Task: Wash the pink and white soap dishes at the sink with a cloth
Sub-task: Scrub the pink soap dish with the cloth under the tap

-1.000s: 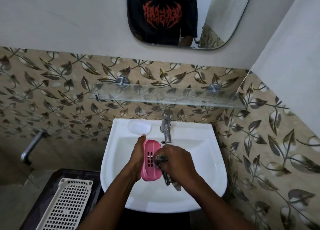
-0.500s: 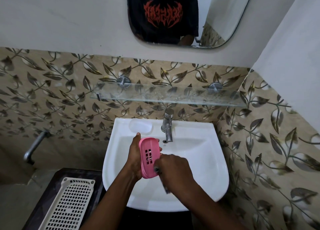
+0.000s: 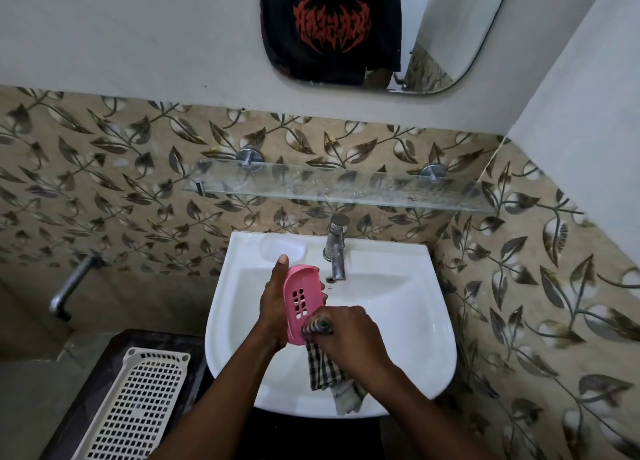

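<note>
Holding the pink soap dish (image 3: 300,303) upright over the sink (image 3: 415,321) near its back edge, your left hand (image 3: 273,307) is clamped round it; your right hand (image 3: 349,338) is fisted on the cloth (image 3: 323,366). Wet plastic could slip under hard scrubbing. No white dish can be made out.

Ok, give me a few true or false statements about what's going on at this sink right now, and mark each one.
1. The left hand holds the pink soap dish over the sink. True.
2. The right hand is empty. False: it grips a checked cloth against the dish's lower end.
3. Water streams from the tap. False: no stream is visible.
4. A perforated white tray sits left of the sink. True.
5. Bottles stand on the glass shelf. False: nothing stands on it.
</note>
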